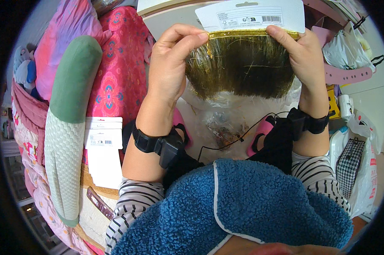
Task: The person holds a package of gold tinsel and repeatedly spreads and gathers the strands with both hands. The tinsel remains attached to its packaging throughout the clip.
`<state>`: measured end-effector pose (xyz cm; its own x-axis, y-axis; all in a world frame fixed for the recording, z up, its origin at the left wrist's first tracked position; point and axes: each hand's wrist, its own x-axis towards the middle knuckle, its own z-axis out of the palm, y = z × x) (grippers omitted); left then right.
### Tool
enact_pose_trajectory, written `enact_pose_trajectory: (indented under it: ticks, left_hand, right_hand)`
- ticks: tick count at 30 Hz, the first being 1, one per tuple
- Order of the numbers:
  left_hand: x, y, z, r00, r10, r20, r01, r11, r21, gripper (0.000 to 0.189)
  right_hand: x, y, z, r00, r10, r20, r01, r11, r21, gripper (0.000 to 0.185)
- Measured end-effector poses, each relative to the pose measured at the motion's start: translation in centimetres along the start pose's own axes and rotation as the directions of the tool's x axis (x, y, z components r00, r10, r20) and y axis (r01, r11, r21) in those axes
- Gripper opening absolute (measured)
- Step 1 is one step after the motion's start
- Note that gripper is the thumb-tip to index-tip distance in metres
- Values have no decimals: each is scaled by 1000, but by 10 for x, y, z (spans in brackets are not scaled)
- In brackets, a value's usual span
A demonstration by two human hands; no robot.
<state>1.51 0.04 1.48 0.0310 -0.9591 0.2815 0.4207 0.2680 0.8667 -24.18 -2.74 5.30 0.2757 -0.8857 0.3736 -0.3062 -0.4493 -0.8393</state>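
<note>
Pinched between the thumb and fingers of my left hand (171,62) is the left end of a gold braided band (239,33). From this band hangs a dense, dark gold tinsel fringe (242,65). A white header card (249,14) with printing, a barcode and a hang slot stands along the band's top edge. My right hand (306,60) grips the right end, its thumb in front of the band and card and its fingers hidden behind. Whether the card is fixed to the band, I cannot tell.
To the left, a green and white bolster (66,127) lies beside stacked white cards (103,162) and pink patterned fabric (118,63). Below the fringe are clear plastic (217,118), a black cable (223,147) and pink slippers (181,127). Plastic bags (346,51) are at right.
</note>
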Motion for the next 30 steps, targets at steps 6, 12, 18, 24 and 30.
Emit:
enact_pose_trajectory:
  ticks: [6, 12, 18, 24, 30]
  left_hand:
    - [7, -2, -15, 997, -19, -79, 14, 998, -58, 6]
    - [7, -11, -13, 966, 234, -110, -120, 781, 613, 24]
    - [2, 7, -10, 998, -28, 60, -13, 812, 583, 27]
    - [2, 6, -10, 975, -21, 223, -100, 851, 515, 34]
    - [7, -6, -18, 978, -110, 175, -11, 818, 575, 28]
  right_hand:
    - [0, -2, -6, 996, -11, -91, 3, 997, -83, 35]
    - [0, 1, -12, 997, 10, -79, -17, 996, -92, 35]
    - [-1, 7, -16, 991, 62, -120, -70, 996, -60, 35]
    - [1, 8, -24, 987, 33, -160, -51, 993, -110, 34]
    - [-1, 1, -37, 991, 40, -128, -62, 983, -173, 35]
